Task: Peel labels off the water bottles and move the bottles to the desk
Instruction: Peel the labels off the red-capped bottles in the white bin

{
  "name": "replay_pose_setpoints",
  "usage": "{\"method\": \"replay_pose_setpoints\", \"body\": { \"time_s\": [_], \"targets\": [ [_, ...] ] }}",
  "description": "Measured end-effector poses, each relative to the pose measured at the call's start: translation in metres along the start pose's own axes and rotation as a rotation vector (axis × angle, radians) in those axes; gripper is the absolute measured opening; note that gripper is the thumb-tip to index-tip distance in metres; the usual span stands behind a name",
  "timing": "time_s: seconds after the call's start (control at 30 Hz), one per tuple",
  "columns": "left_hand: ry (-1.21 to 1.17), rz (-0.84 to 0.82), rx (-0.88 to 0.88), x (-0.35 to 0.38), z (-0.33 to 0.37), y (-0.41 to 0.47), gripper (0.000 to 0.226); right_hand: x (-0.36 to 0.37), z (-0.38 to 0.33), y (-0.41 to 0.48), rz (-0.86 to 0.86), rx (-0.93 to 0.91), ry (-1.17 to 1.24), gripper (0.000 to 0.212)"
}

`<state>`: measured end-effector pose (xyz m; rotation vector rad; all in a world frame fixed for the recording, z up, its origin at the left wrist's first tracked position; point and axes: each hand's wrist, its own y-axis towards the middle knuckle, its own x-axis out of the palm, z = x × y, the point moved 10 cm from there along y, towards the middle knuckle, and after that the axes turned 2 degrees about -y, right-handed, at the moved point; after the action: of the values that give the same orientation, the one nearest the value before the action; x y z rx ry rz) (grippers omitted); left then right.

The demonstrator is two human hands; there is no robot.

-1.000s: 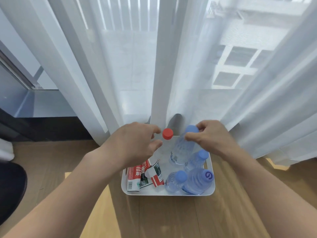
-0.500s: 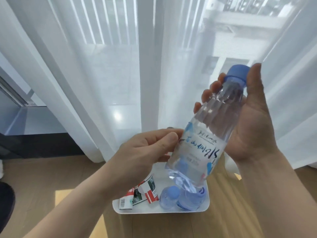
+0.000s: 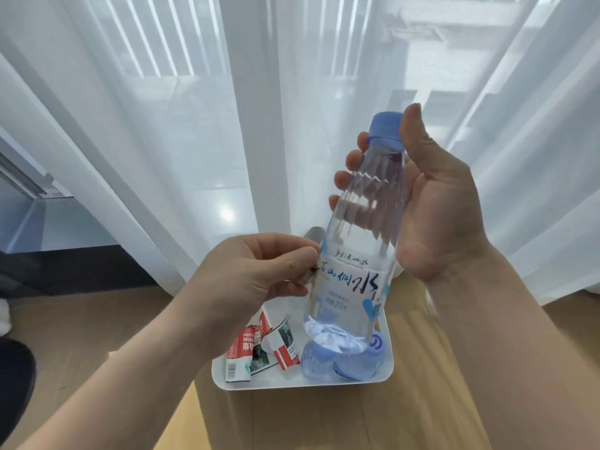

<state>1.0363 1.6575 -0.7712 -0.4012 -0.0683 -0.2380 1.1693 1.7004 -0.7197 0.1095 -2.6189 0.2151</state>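
Head view looks down at a shallow white plastic tray [image 3: 388,358] resting on a light wooden floor [image 3: 324,420], with sheer white curtains [image 3: 162,157] hanging just behind the tray. Above the tray, a clear plastic water bottle with a light blue cap [image 3: 367,222] is held in the air, cap end up and leaning slightly to the right. The right hand [image 3: 435,206] is wrapped around the bottle's upper half, its thumb [image 3: 410,131] pressed along the side of the cap and its fingers curled round the far side of the neck. A white and blue printed label [image 3: 352,280] still wraps the bottle's lower middle. The left hand [image 3: 256,277] sits at the left edge of that label, thumb and forefinger closed together in a pinch on the label's edge, the other fingers curled in.

Inside the tray, on its left side, lie several loose red, white and green peeled labels [image 3: 256,349], curled and overlapping. On the tray's right side, directly below the held bottle, lie more clear bottles with blue caps [image 3: 341,362] on their sides; the held bottle covers part of them, so their number cannot be told. At the far left edge, well apart from the tray, a dark rounded object [image 3: 14,381] sits on the floor.
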Motion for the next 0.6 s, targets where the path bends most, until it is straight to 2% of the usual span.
{"method": "replay_pose_setpoints", "body": {
  "time_s": [0.17,0.27,0.43,0.53,0.6],
  "targets": [
    [-0.050,-0.005,-0.021,-0.005,0.003,0.003,0.015,-0.005,-0.013,0.000,0.065,-0.104,-0.210,0.037],
    [-0.071,0.033,0.012,-0.020,0.011,0.003,0.013,-0.017,-0.024,-0.001,0.216,-0.223,-0.287,0.039],
    [-0.093,0.052,0.084,-0.040,0.027,-0.001,0.011,-0.049,-0.040,-0.012,0.552,-0.426,-0.242,0.026],
    [-0.133,0.042,0.162,-0.049,0.043,-0.008,0.014,-0.052,-0.049,-0.019,0.635,-0.542,-0.262,0.029],
    [-0.048,0.156,0.212,-0.070,0.051,-0.012,0.012,-0.051,-0.058,-0.024,0.663,-0.615,-0.357,0.032]
  ]
}}
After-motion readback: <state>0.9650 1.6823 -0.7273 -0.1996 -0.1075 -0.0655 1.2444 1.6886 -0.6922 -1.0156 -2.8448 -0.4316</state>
